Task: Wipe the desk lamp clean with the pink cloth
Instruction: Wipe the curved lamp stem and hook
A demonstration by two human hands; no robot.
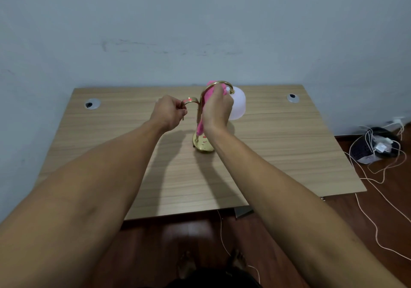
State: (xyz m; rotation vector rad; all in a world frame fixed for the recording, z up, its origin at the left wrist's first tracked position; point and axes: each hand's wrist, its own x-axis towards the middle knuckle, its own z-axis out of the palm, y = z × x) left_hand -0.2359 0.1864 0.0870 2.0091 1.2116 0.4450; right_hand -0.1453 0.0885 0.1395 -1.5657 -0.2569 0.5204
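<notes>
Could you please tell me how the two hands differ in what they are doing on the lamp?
The right hand presses the pink cloth against the tall arch, while the left hand grips the shorter arch bare. The right hand sits higher and beside the white shade; the left hand is lower, away from it. Both are closed on the lamp.

Brass lamp (203, 144) upright mid-counter (278, 154). Left hand (169, 113) grips its shorter curved arm; right hand (216, 107) presses pink cloth (201, 127) on the taller arm, white shade (238, 106) just right.
</notes>
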